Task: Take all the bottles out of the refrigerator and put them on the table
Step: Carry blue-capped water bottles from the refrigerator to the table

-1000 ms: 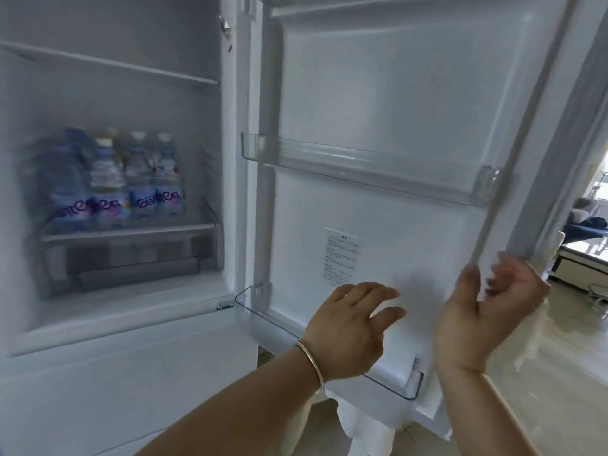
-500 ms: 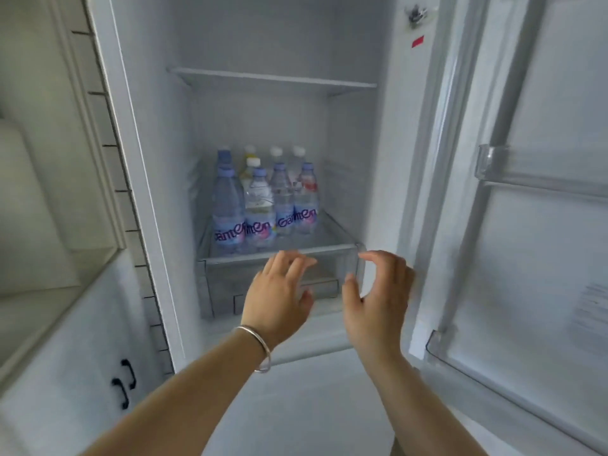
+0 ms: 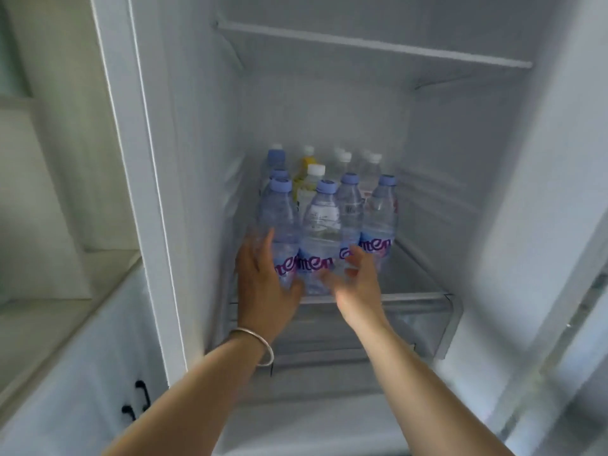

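Head view: bottles (image 3: 329, 205) clustered mid-frame on the glass shelf (image 3: 424, 296) inside the refrigerator (image 3: 460, 153). Left hand (image 3: 263, 284) wrapped round the front-left bottle (image 3: 279, 232), thumb in front. Right hand (image 3: 357, 274) spread apart, holding nothing, beside the next bottle (image 3: 320, 238). Best closed low on the label, lifted straight up clear of neighbours, then drawn out without toppling the row.

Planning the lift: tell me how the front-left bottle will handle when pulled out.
The front-left bottle looks full, so probably heavy for its size. Its thin clear plastic may give under the left hand. Tall and narrow, it could knock the neighbouring bottle.
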A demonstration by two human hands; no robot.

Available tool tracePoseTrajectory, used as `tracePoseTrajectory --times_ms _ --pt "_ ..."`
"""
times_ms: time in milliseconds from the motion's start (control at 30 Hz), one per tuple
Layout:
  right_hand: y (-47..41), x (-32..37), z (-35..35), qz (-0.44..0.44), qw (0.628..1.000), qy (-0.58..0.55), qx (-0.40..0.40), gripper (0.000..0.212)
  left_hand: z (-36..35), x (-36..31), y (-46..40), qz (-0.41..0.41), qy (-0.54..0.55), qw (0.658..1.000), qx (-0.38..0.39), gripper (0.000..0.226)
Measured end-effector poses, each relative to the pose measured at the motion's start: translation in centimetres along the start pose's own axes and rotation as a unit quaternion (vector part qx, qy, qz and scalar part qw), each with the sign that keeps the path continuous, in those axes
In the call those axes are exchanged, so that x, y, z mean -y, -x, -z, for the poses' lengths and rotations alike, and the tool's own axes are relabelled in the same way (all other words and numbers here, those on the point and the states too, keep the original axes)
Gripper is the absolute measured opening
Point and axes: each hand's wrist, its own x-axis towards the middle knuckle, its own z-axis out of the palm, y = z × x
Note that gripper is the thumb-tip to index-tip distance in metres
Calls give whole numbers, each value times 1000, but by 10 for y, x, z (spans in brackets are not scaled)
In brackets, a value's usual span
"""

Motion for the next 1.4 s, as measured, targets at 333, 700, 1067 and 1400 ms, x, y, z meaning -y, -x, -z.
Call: tracePoseTrajectory --times_ms 333,700,1067,1400 --pt "-59 -30 -21 61 993 -73 69 69 -41 0 -29 220 128 960 -114 79" --pt "-56 -22 -37 65 993 -97 10 76 -35 2 -37 238 181 947 -113 75" --pt "-5 18 4 120 983 -96 -105 58 -1 -48 -19 182 211 959 -47 73" --pt "144 33 65 80 957 28 -278 63 39 -96 88 110 294 945 91 46"
